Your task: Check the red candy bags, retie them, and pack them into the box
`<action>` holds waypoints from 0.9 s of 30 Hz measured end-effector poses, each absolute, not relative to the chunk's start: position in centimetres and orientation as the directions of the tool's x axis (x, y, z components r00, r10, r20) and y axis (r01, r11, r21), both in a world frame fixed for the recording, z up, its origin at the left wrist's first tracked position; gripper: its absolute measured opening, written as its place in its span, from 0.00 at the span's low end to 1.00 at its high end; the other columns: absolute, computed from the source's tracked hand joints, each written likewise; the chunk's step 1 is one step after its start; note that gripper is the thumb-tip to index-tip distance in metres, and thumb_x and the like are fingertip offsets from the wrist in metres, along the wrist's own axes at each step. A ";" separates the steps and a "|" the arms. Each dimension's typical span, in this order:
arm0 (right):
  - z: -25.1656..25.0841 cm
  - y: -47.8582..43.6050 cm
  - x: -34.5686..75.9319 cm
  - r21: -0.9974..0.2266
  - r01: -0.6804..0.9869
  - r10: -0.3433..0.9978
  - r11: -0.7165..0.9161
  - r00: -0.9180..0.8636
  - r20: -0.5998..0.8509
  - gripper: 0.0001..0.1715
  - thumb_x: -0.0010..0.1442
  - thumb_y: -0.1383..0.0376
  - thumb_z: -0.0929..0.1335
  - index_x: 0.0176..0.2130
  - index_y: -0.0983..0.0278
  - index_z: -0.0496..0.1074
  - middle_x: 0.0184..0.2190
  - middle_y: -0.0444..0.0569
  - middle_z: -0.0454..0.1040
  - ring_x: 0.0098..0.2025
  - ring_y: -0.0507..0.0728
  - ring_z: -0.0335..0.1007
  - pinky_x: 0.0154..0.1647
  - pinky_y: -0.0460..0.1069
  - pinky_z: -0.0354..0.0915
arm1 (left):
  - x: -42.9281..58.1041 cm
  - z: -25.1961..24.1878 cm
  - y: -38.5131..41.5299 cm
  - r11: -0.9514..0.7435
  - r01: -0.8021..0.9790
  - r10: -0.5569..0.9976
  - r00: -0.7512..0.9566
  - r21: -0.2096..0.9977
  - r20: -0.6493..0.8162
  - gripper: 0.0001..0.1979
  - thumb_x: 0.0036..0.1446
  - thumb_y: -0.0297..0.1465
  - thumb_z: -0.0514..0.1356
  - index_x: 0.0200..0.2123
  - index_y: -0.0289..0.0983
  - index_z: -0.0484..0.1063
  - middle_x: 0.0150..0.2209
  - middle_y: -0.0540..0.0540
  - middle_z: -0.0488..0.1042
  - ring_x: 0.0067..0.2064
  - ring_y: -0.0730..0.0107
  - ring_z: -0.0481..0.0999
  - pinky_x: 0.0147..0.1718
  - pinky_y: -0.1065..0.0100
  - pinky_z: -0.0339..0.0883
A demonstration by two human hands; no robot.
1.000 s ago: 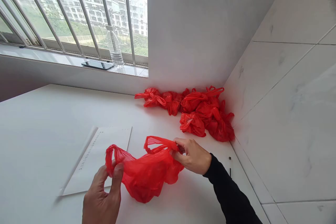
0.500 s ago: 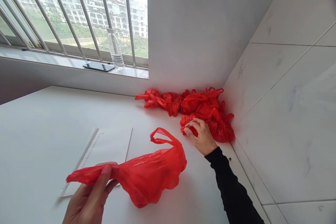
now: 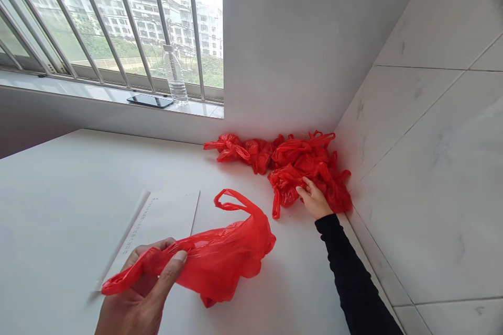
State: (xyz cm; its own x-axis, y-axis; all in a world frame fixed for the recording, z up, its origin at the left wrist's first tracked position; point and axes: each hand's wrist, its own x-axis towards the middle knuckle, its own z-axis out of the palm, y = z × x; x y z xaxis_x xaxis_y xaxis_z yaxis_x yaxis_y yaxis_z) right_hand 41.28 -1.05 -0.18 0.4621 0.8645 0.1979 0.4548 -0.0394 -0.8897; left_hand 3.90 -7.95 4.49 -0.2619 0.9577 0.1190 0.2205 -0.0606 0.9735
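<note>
A loose red plastic bag (image 3: 228, 256) stretches over the white table, its handle loop standing up at the back. My left hand (image 3: 151, 277) is closed on the gathered left end of this bag, thumb on top. At the right, my right hand (image 3: 314, 199) touches the front of a heap of red bags (image 3: 306, 159) in the corner; its thumb and fingers are drawn together at the edge of a crumpled red bag (image 3: 286, 183), and what lies between the fingertips is too small to make out. Another knotted red bag (image 3: 230, 147) lies at the heap's left end.
White paper sheets (image 3: 167, 217) lie on the table (image 3: 70, 183) behind my left hand. On the window sill are a dark phone (image 3: 150, 101) and a clear bottle (image 3: 176, 76). A tiled wall (image 3: 432, 167) bounds the right side.
My right hand has shifted right, and the crumpled bag there now shows more fully with a handle hanging forward. My left hand's hold has slid along its bag, which has sagged slightly.
</note>
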 end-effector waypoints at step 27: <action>10.7 -11.1 29.2 -0.503 0.766 0.822 0.400 -0.058 0.566 0.23 0.66 0.68 0.65 0.59 0.58 0.67 0.51 0.51 0.70 0.52 0.58 0.67 0.54 0.54 0.66 | 5.6 8.1 -9.7 0.242 -0.231 0.964 -0.056 0.942 -0.261 0.19 0.37 0.32 0.74 0.31 0.43 0.67 0.32 0.54 0.69 0.33 0.68 0.70 0.27 0.73 0.70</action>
